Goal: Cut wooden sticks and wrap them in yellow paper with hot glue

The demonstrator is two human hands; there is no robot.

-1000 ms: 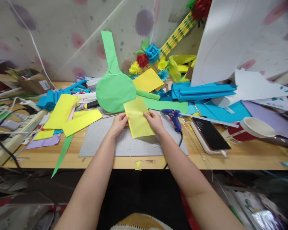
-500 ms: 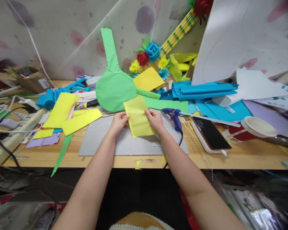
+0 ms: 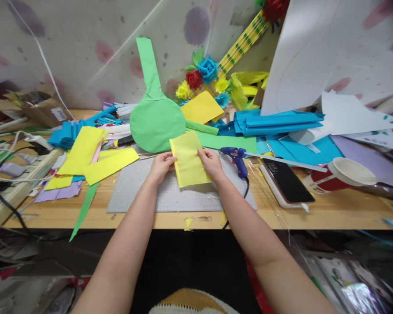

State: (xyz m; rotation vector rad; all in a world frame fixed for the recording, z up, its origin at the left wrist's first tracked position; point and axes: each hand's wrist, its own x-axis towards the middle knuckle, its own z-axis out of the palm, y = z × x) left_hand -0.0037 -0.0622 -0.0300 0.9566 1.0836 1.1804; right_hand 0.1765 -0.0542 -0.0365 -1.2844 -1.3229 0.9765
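Both my hands hold a small yellow paper sheet (image 3: pixel 189 160) above a grey cutting mat (image 3: pixel 144 196). My left hand (image 3: pixel 161 167) pinches the sheet's left edge, fingers curled. On the right edge sits my right hand (image 3: pixel 210 164), thumb on top of the paper. The sheet stands tilted up off the mat, its far corner overlapping a green paddle-shaped paper cutout (image 3: pixel 155 115).
A blue glue gun (image 3: pixel 236 158) lies just right of my right hand, then a phone (image 3: pixel 286 176) and a tipped red paper cup (image 3: pixel 339 176). Yellow paper strips (image 3: pixel 94 159), blue folded paper (image 3: pixel 275 123), paper flowers (image 3: pixel 201 80) and a white board (image 3: pixel 334 48) crowd the wooden table (image 3: pixel 314 213).
The yellow sheet and both hands have stayed almost still; my right thumb has crept slightly inward on the paper.
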